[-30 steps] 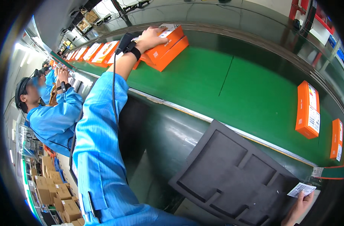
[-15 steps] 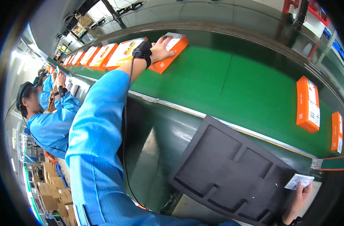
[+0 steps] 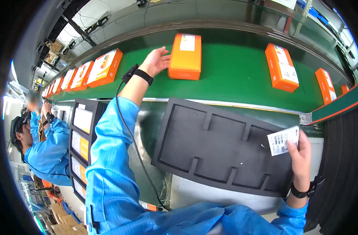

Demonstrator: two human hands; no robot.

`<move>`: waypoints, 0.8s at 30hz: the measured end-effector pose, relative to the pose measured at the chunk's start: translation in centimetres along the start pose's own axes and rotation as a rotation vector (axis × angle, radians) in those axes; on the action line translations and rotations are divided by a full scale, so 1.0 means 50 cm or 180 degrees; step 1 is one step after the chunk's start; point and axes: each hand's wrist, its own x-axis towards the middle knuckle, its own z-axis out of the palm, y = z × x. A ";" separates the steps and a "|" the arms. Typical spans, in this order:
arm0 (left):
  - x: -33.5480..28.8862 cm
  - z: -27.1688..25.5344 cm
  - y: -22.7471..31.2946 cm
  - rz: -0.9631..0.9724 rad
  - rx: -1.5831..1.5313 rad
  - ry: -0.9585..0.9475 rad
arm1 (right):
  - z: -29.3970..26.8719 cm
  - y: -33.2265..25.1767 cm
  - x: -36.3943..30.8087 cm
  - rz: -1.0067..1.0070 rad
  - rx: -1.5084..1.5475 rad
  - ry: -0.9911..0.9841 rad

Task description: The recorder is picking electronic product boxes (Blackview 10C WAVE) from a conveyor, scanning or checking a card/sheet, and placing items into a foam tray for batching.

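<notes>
My left hand [image 3: 156, 62] reaches over the green belt with its fingers apart. Its fingertips are at the left side of an orange box [image 3: 185, 60] with a white label on top; whether they touch it I cannot tell. Between the thumb and fingers of my right hand [image 3: 300, 158] is a small white printed label sheet [image 3: 280, 141]. It is held over the right end of a black tray [image 3: 222, 147] with shallow, divided recesses. Small white specks lie in that tray.
More orange boxes [image 3: 281, 67] sit along the green belt [image 3: 230, 78], to right and left. At left stands a black tray [image 3: 93, 117] filled with boxes. A co-worker in blue [image 3: 49, 145] is beyond it. A cable [image 3: 134, 149] hangs from my left wrist.
My left hand has come off the top of the orange box and is now at its left side. The view has turned, bringing more of my right hand and the filled tray into sight.
</notes>
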 end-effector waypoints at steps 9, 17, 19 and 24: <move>-0.278 0.014 -0.054 0.1495 0.2394 -0.0447 | 0.187 -0.070 0.266 -0.1062 -0.0753 -0.0495; -0.460 -0.073 -0.229 0.2185 0.2887 -0.0419 | 0.440 -0.006 0.542 -0.1445 -0.2170 -0.0803; -0.446 -0.087 -0.253 0.2111 0.2439 -0.0571 | 0.413 0.036 0.564 -0.1843 -0.2705 0.0062; -0.461 -0.088 -0.238 0.2098 0.1498 -0.0871 | 0.177 -0.025 0.189 -0.1806 -0.3619 0.0654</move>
